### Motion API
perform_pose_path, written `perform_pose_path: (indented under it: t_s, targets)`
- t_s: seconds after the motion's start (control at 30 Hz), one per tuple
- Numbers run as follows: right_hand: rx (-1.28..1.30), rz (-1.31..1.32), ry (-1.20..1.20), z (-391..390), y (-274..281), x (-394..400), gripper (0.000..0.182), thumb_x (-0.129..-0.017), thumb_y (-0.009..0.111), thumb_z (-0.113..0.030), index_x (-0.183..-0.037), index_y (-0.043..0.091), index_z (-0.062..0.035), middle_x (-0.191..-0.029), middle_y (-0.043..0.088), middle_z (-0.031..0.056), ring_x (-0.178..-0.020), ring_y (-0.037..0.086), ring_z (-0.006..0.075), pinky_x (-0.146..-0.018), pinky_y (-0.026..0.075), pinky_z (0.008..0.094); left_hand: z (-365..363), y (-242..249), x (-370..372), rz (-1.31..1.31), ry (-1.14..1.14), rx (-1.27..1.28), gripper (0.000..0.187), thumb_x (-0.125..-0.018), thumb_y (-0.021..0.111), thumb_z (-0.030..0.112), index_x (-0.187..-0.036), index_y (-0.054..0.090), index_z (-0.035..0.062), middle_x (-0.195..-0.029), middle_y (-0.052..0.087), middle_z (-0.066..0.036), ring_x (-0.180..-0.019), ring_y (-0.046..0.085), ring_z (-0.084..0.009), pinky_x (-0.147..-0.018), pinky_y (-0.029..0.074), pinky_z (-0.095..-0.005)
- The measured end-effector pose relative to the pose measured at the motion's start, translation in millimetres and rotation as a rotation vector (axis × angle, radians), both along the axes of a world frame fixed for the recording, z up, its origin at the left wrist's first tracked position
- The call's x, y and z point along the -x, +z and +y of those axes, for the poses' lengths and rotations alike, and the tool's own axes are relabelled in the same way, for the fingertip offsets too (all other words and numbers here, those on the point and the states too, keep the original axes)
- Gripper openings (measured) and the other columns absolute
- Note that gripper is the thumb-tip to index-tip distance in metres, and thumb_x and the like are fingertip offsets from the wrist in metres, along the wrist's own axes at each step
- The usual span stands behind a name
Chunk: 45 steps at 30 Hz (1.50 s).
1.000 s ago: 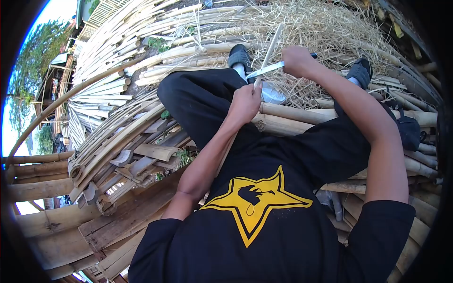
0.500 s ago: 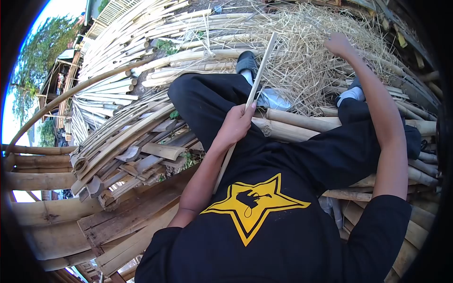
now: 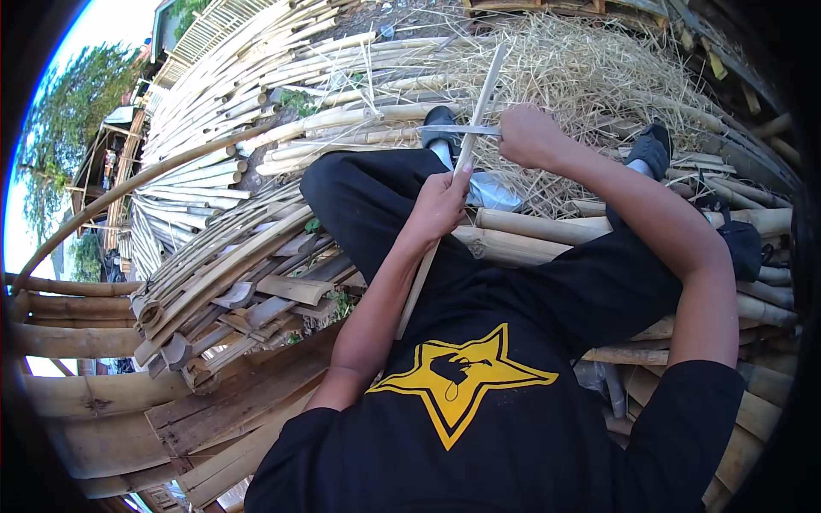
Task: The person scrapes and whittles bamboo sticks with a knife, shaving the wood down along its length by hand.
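Note:
My left hand [image 3: 440,203] is closed around a long, thin bamboo strip [image 3: 484,98], which slants up and away from my lap. In my right hand [image 3: 532,137] is a knife, its fingers wrapped around the handle. The knife's blade [image 3: 466,130] points left and crosses the strip a short way above my left hand. It looks to be touching the strip, though the exact contact is hard to make out. Most of the handle is hidden inside my fist.
Pale shavings [image 3: 581,85] lie heaped beyond my feet. Bamboo poles [image 3: 539,224] run beneath my legs. Stacked split bamboo [image 3: 231,256] stands at my left, with a curved pole [image 3: 128,188] arching over it. A clear plastic bag [image 3: 496,193] lies by my left shoe [image 3: 439,124].
My right hand has swung in from the far right to the strip, and the knife blade now shows across it. My left hand keeps its grip, nearly unmoved.

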State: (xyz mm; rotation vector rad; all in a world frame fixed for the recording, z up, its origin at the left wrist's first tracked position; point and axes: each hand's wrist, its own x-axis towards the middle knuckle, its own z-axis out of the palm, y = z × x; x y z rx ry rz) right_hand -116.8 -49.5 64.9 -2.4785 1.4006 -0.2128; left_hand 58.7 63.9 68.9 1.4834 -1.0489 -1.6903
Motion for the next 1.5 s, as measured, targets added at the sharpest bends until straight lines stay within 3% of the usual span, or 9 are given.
perform_pose_path:
  t_s: [0.23,0.4,0.5,0.77,0.9,1.2,1.33,1.43,1.5]
  targets:
    - [-0.031,0.117,-0.126,-39.4,-15.6,22.7,0.024,-0.077,0.054,-0.016,-0.088,0.066,0.0011,-0.087,0.066,0.0201,-0.085,0.066,0.034,-0.076,0.052,0.0447,7.6,-11.9,3.8,-0.18,-0.003,0.057,0.045,-0.099,0.044,0.038,-0.065,0.043,0.0085,-0.053,0.036,0.006,-0.044,0.031,-0.0032,-0.039,0.024,-0.0244]
    - [-0.038,0.173,-0.706,-140.4,-26.9,184.5,0.034,-0.083,0.049,-0.02,-0.105,0.066,-0.0018,-0.108,0.064,0.0238,-0.096,0.064,0.0373,-0.083,0.05,0.0442,49.3,7.5,-15.8,-0.111,-0.023,-0.005,0.042,-0.098,0.045,0.043,-0.069,0.037,0.0133,-0.052,0.027,0.009,-0.038,0.024,-0.001,-0.034,0.016,-0.0194]
    - [0.07,0.164,-0.813,-119.1,-2.5,195.5,0.035,-0.082,0.05,-0.022,-0.107,0.065,-0.0009,-0.109,0.063,0.0237,-0.098,0.063,0.039,-0.085,0.049,0.0455,43.4,2.8,-34.1,0.053,-0.013,-0.11,0.042,-0.098,0.044,0.042,-0.068,0.036,0.0134,-0.052,0.025,0.008,-0.038,0.022,-0.0012,-0.034,0.016,-0.0193]
    - [-0.145,0.001,-0.224,-64.4,18.3,48.3,0.031,-0.076,0.054,-0.019,-0.094,0.066,0.0041,-0.08,0.066,0.0217,-0.074,0.066,0.0347,-0.069,0.053,0.0441,17.6,4.3,-19.2,0.209,-0.008,-0.124,0.042,-0.099,0.043,0.04,-0.067,0.035,0.0146,-0.05,0.024,0.008,-0.037,0.02,-0.002,-0.033,0.014,-0.0187]
    - [-0.002,0.013,0.108,-11.1,3.1,-2.2,0.025,-0.073,0.052,-0.013,-0.082,0.065,0.0066,-0.077,0.065,0.0249,-0.076,0.066,0.0382,-0.07,0.053,0.0442,10.1,10.0,-17.7,0.163,-0.043,-0.075,0.042,-0.099,0.043,0.04,-0.066,0.035,0.0151,-0.049,0.024,0.008,-0.037,0.02,-0.0018,-0.033,0.014,-0.019]
    - [-0.057,0.117,0.031,-11.7,8.7,4.9,0.023,-0.075,0.053,-0.013,-0.085,0.067,0.0021,-0.086,0.066,0.0219,-0.081,0.066,0.0368,-0.073,0.053,0.0439,10.9,9.1,-9.6,0.163,-0.028,-0.092,0.041,-0.1,0.042,0.039,-0.068,0.035,0.0143,-0.05,0.024,0.008,-0.037,0.02,-0.0017,-0.033,0.014,-0.0193]
    - [0.019,0.098,-0.377,-124.2,-61.4,84.4,0.028,-0.08,0.052,-0.019,-0.093,0.067,0.001,-0.093,0.067,0.0223,-0.088,0.067,0.0341,-0.078,0.052,0.0443,33.7,12.4,-31.5,0.126,-0.025,-0.141,0.041,-0.1,0.04,0.039,-0.067,0.034,0.0141,-0.05,0.024,0.007,-0.037,0.019,-0.0015,-0.033,0.014,-0.0192]
    - [0.011,0.132,-0.688,-150.0,-16.1,213.7,0.033,-0.083,0.05,-0.025,-0.093,0.068,0.0019,-0.099,0.065,0.0252,-0.094,0.065,0.0373,-0.08,0.05,0.046,57.7,14.6,-55.2,0.173,0.043,-0.151,0.041,-0.1,0.04,0.039,-0.068,0.033,0.014,-0.05,0.023,0.007,-0.037,0.019,-0.0017,-0.033,0.013,-0.0197]
    - [0.1,0.157,-0.72,-138.3,-2.8,224.2,0.034,-0.081,0.051,-0.025,-0.094,0.067,0.0025,-0.099,0.064,0.0277,-0.095,0.064,0.0388,-0.081,0.049,0.0456,50.3,8.6,-55.9,0.184,0.058,-0.119,0.043,-0.099,0.042,0.041,-0.067,0.033,0.0143,-0.05,0.025,0.008,-0.037,0.021,-0.0016,-0.033,0.014,-0.0198]
